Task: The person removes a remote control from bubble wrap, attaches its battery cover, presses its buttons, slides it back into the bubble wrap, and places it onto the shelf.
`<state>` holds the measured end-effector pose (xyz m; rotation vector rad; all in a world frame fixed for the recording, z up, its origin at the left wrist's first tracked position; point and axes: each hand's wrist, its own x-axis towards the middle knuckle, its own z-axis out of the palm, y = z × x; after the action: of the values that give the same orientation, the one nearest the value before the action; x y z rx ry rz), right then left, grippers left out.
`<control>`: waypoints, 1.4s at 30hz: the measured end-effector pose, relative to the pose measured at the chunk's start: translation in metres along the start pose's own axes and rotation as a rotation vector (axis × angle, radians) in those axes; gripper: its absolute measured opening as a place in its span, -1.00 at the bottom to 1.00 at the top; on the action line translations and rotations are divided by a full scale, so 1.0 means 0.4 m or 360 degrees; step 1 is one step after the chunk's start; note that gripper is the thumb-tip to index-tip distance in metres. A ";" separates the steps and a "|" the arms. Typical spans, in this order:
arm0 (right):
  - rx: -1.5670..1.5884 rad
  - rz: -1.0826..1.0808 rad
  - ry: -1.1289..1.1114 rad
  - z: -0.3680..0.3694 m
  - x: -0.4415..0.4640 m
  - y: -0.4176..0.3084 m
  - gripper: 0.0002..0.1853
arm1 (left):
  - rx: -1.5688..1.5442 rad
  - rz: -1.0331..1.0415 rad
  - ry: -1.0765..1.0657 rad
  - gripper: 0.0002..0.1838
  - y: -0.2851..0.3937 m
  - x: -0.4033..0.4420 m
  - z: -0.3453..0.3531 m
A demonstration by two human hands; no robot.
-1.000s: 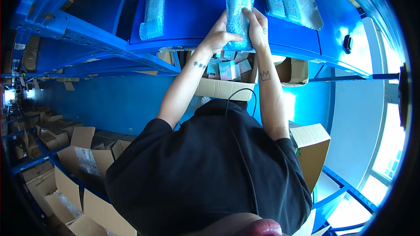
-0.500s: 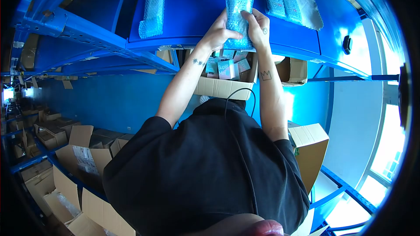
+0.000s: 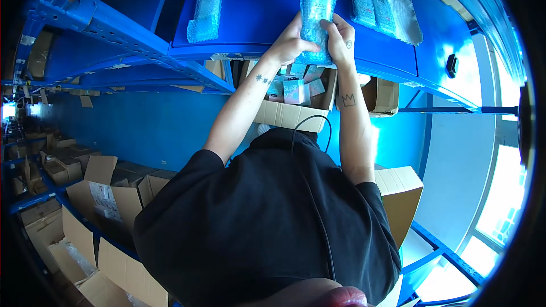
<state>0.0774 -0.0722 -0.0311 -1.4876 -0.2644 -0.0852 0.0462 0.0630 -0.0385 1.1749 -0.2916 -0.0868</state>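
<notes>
A bubble-wrap pouch [image 3: 317,8] is held upright between my two hands, over the front edge of the blue shelf surface [image 3: 261,5]. My left hand [image 3: 290,42] grips its left side, thumb across the lower front. My right hand [image 3: 340,40] grips the right side, its thumb pressed on the middle. A pale item with small print shows through the wrap; its kind is unclear. To the left lies another bubble-wrap pouch [image 3: 206,14] with its lower end folded. Two bubble-wrapped packets [image 3: 371,7] and a silvery padded sheet [image 3: 401,11] lie to the right.
Below the shelf edge stands an open carton [image 3: 290,115] with small boxes [image 3: 294,92], one marked "Super Mini". Another carton [image 3: 387,96] is to its right. Blue rack beams [image 3: 114,28] run along the left. Several open cartons [image 3: 105,193] stand at lower left.
The view has shifted slightly, so the shelf items appear a little to the right. Both hands keep hold of the pouch, with the right thumb slightly lower on it.
</notes>
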 end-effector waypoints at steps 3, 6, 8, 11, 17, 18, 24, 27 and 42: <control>-0.0022 -0.0003 0.0003 -0.007 0.000 -0.005 -0.80 | 0.0052 0.0013 0.0006 -0.09 -0.003 0.003 0.005; -0.0054 -0.0006 -0.0013 -0.007 0.000 -0.011 -0.80 | 0.0160 0.0008 0.0028 -0.09 -0.003 0.004 0.004; -0.0054 0.0005 -0.0014 -0.006 -0.001 -0.016 -0.80 | 0.0134 -0.0012 0.0019 -0.07 0.000 0.004 0.004; -0.0051 0.0032 -0.0023 -0.003 -0.002 -0.022 -0.79 | 0.0061 -0.0063 -0.0005 -0.03 0.006 0.004 0.003; 0.0136 -0.0036 -0.0103 0.010 -0.013 -0.013 -0.76 | -0.0114 0.0025 0.0065 -0.08 0.001 -0.004 0.000; 0.0135 -0.0022 -0.0122 0.007 -0.012 -0.012 -0.75 | -0.0081 0.0046 0.0061 -0.10 0.001 -0.006 0.001; 0.0108 0.0004 -0.0133 -0.008 -0.013 -0.003 -0.71 | -0.0014 0.0059 0.0018 -0.22 0.008 -0.004 0.010; 0.0091 -0.0009 -0.0119 -0.008 -0.015 -0.004 -0.71 | -0.0041 0.0023 0.0016 -0.28 0.010 -0.003 0.011; 0.0092 -0.0012 -0.0272 -0.019 -0.022 -0.005 -0.65 | 0.0391 0.0246 0.0346 -0.53 -0.061 0.001 0.021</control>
<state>0.0694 -0.0809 -0.0314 -1.4382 -0.4074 0.0436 0.0462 0.0460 -0.0580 1.3880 -0.2033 0.2164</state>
